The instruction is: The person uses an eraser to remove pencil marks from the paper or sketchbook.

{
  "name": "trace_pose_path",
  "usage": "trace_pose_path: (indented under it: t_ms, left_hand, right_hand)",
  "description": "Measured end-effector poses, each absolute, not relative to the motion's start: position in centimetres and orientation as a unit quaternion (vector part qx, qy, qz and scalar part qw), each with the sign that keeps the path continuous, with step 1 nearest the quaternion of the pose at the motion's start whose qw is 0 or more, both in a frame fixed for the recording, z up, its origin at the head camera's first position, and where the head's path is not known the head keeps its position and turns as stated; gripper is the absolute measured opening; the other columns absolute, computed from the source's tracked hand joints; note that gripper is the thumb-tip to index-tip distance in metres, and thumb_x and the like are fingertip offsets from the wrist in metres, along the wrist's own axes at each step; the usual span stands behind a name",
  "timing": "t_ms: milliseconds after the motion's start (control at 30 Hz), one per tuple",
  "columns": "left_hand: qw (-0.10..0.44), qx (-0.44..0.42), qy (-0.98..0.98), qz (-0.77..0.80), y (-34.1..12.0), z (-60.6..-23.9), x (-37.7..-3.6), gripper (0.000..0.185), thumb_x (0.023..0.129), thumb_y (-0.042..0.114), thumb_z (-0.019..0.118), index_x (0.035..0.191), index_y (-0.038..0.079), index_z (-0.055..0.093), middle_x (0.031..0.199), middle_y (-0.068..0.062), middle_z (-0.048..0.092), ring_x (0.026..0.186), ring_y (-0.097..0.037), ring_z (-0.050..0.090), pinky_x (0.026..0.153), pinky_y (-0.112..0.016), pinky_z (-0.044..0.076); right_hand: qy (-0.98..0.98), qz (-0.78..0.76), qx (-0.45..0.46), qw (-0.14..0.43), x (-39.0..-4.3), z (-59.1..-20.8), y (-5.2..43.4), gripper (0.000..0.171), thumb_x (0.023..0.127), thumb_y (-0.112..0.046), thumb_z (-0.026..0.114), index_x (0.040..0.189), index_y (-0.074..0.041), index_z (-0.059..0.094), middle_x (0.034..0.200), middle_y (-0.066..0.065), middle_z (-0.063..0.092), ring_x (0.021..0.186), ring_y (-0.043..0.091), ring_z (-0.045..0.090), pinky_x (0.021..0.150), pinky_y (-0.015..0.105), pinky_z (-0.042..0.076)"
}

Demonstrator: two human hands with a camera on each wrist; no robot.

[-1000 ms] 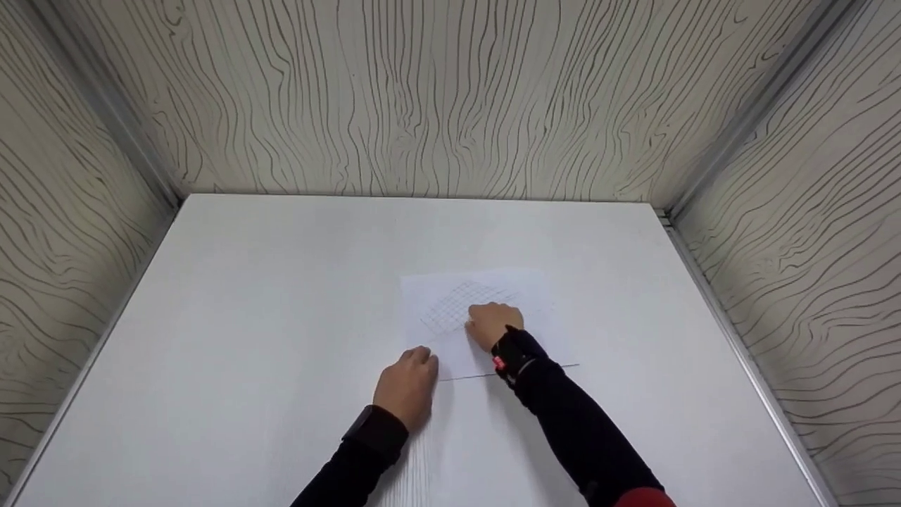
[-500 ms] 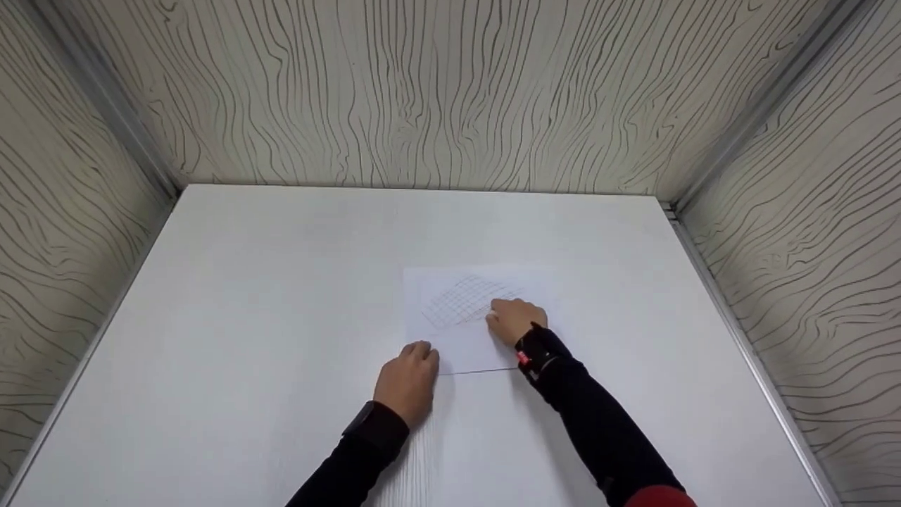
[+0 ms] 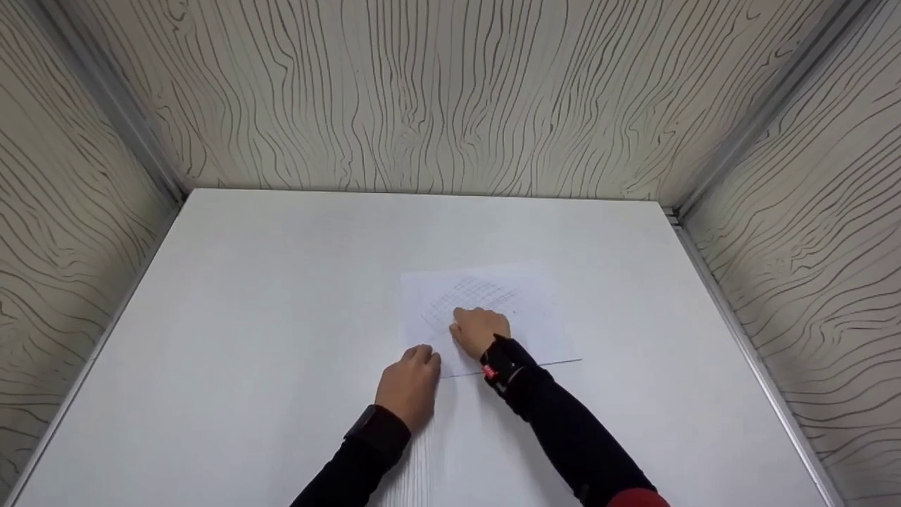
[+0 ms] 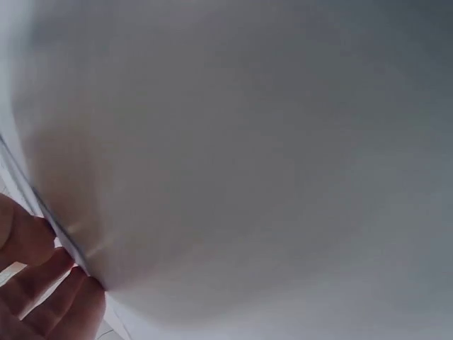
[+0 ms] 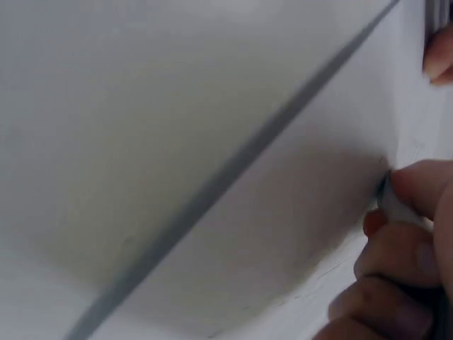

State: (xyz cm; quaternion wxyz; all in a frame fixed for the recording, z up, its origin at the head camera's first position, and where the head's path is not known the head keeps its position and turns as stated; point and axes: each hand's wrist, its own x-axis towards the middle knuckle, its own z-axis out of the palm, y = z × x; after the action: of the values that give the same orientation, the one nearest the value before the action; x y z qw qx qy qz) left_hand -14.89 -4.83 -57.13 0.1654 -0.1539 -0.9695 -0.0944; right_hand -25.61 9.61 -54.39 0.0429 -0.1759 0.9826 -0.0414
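Change: the right hand [image 3: 480, 329] had swung from the grid's right side, where it was half a second before, back to its lower left, near where it sat a second earlier. That back-and-forth read as rubbing strokes over the pencil grid [image 3: 470, 298].
Meaning: judging by this, erasing was under way; faint lines showed above and right of the hand, so the job looked unfinished.
Right grip: fingers curled, pinching a small pale eraser [image 5: 393, 205] against the sheet, as the right wrist view showed.
Left hand [image 3: 410, 382]: had kept its place at the sheet's near left corner, fingers [image 4: 44, 283] fairly straight and pressing the edge flat.
Paper [image 3: 535, 317]: lay flat on the white table [image 3: 267, 296], middle of it, slightly right; near edge showing as a thin dark line.
Around: wood-grain walls [image 3: 450, 91] on three sides, metal strips in the corners.
In the way: nothing stood near the hands; the right hand itself hid part of the grid, so how much was rubbed out could not be told.
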Motion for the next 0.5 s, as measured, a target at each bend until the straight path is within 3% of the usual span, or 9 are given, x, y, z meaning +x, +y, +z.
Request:
trace_pose_path:
  t_ms: [267, 500]
  left_hand:
    - [0.15, -0.144, -0.974, -0.091, -4.7, -56.9, -14.7, 0.024, 0.079, -0.002, 0.066, 0.1, 0.005, 0.072, 0.105, -0.008, 0.067, 0.103, -0.025, 0.066, 0.071, -0.037, 0.06]
    - [0.147, -0.146, -0.974, -0.093, -4.8, -57.4, -14.4, 0.022, 0.078, -0.002, 0.067, 0.099, 0.004, 0.071, 0.104, -0.009, 0.067, 0.103, -0.025, 0.066, 0.067, -0.034, 0.06]
  right_hand:
    - [0.99, -0.074, -0.113, 0.044, -27.3, -54.4, 16.1, 0.026, 0.096, -0.028, 0.057, 0.076, -0.012, 0.052, 0.065, 0.007, 0.056, 0.059, 0.023, 0.05, 0.054, 0.039, 0.043]
    - [0.993, -0.042, -0.113, 0.01, -26.5, -55.3, 14.4, 0.02, 0.094, -0.027, 0.061, 0.083, -0.01, 0.062, 0.069, 0.01, 0.065, 0.061, 0.026, 0.06, 0.056, 0.04, 0.05]
